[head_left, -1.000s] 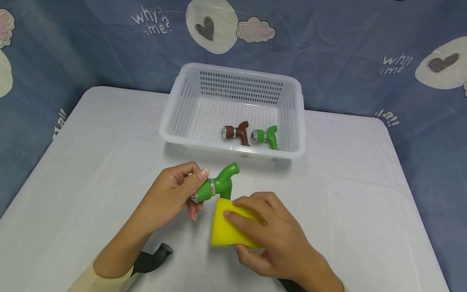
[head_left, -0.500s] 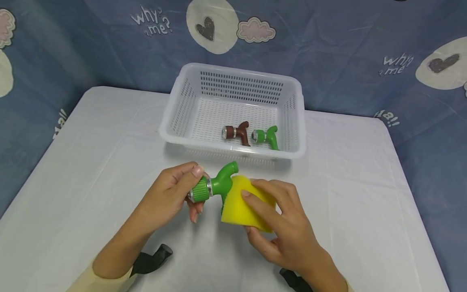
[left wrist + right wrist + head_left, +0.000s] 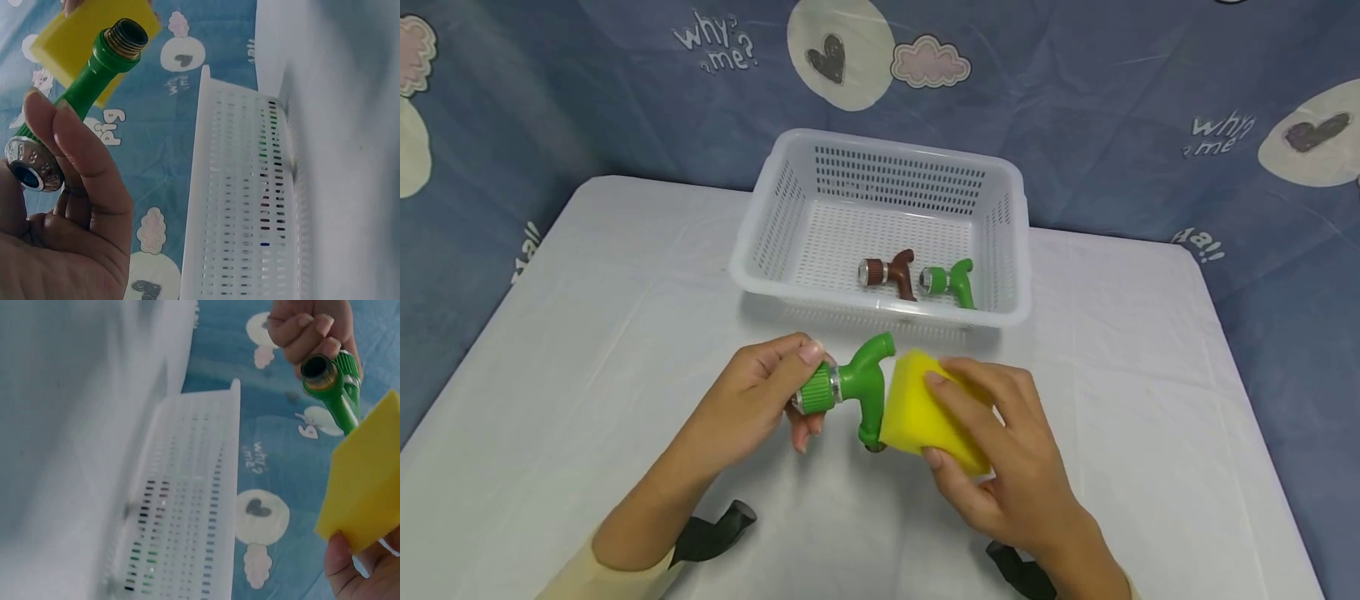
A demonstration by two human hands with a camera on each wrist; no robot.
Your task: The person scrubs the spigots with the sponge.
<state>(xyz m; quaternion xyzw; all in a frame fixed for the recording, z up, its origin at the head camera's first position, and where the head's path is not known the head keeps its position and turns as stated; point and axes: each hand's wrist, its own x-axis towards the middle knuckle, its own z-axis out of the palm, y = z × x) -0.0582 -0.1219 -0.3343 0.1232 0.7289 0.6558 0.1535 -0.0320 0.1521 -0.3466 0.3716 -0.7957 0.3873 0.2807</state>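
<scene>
My left hand (image 3: 758,396) grips a green plastic tap (image 3: 867,383) by its ribbed knob end, above the table. The curved spout points up and away, and the threaded inlet (image 3: 128,39) shows in the left wrist view. Between the thumb and fingers of my right hand (image 3: 1011,454) is a yellow sponge (image 3: 925,408), held at the right side of the tap, its lower left corner against or very near the tap's lower end. In the right wrist view the sponge (image 3: 369,481) covers part of the tap.
A white perforated basket (image 3: 880,307) stands behind the hands, holding a brown tap (image 3: 898,271) and another green tap (image 3: 958,283). Two black curved pieces, one by the left forearm (image 3: 715,533) and one by the right (image 3: 1021,573), lie near the front. A printed blue cloth hangs behind the white table.
My right hand has moved the sponge from below the tap up and to the right, uncovering the tap's lower end. My left hand and its tap have barely shifted.
</scene>
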